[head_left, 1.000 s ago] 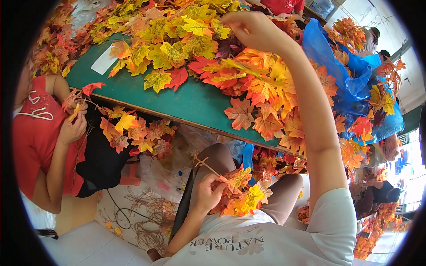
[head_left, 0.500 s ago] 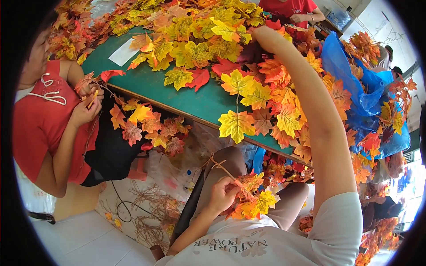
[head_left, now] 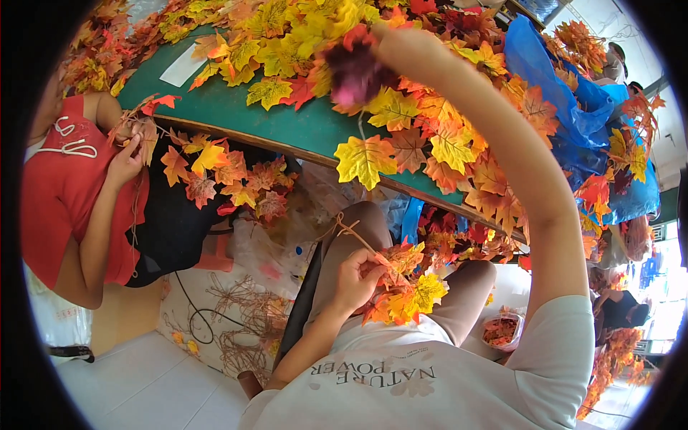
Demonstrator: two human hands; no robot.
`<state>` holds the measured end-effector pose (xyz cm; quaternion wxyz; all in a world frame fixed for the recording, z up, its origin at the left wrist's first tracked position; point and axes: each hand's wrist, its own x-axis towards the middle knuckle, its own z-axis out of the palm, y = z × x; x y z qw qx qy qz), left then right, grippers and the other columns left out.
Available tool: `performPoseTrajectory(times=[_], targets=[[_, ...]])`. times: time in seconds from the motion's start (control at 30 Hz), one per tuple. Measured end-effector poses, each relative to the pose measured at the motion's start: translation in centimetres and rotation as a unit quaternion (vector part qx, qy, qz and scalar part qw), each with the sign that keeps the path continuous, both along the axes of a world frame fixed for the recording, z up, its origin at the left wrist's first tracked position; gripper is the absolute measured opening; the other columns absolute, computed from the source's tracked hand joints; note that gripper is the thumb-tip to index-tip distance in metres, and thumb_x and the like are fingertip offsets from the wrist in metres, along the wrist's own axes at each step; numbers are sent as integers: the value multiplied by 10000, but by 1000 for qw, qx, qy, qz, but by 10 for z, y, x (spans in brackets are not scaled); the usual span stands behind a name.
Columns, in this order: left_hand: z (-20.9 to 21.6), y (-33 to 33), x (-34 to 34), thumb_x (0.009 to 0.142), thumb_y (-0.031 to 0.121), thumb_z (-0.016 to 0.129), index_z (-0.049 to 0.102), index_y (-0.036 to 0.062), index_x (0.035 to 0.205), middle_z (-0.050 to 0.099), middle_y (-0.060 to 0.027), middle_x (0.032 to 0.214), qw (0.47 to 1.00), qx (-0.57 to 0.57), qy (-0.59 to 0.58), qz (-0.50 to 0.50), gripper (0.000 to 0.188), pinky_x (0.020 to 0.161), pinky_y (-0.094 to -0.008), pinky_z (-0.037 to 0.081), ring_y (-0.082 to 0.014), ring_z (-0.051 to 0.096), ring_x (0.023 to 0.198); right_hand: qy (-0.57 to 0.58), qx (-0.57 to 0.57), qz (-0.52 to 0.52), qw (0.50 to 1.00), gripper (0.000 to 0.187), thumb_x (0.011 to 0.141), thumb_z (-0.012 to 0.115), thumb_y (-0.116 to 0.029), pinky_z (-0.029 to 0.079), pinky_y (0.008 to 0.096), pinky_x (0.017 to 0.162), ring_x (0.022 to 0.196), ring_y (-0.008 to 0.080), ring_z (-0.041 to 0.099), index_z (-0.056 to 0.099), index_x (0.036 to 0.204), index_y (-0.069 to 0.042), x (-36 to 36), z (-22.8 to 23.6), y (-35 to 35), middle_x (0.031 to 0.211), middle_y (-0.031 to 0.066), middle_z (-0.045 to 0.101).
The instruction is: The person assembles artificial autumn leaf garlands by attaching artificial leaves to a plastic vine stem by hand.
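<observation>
Over my lap, my left hand (head_left: 360,279) pinches the brown stem of an artificial maple-leaf garland (head_left: 405,301). Its orange and yellow leaves hang to the right of my fingers, and the bare twig end (head_left: 351,229) sticks up past my knee. My right arm reaches across the green table, with my right hand (head_left: 393,51) above the leaf pile. A dark purple-red maple leaf (head_left: 355,72), smeared by motion, hangs from this hand; its fingers are largely hidden. Beneath lie loose yellow and orange leaves (head_left: 367,159) at the table edge.
On the green table (head_left: 165,100) are heaps of leaves and a white paper strip (head_left: 183,66). A blue plastic bag (head_left: 552,93) stands at the right. At left, a co-worker in a red apron (head_left: 86,193) handles another garland (head_left: 229,172). Brown stems (head_left: 247,337) lie low at left.
My right hand has moved left over the pile, and the dark leaf has come along with it. The view has shifted slightly. My left hand keeps its grip on the garland stem.
</observation>
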<state>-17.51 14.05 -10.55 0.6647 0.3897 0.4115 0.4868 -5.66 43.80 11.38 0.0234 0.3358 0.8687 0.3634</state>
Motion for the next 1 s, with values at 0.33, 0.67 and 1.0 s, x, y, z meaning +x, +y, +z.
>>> performPoseTrajectory(times=[0.33,0.67,1.0], targets=[[7,-9,5,791,-93,591,545,-1,838,609,-44,806,997,-3,-65,-29,113,647,-219,509,-98,606,725,13,15,169,985,188,767,553,-112,518,333,666,899,221,578,611,946,-92,20,-10,-3,935,68,505],[24,-6,10,816,-50,597,550,-2,871,616,-64,854,992,27,-125,5,87,667,-234,511,-120,607,732,283,19,-147,948,104,739,579,-97,490,367,702,819,277,600,649,810,-68,44,19,14,841,107,613],[31,-10,7,810,-42,613,546,1,864,617,-70,836,989,12,-150,9,96,648,-231,492,-126,606,702,865,-257,148,406,134,820,656,-115,451,279,553,626,158,560,595,812,4,39,29,-68,723,82,584]])
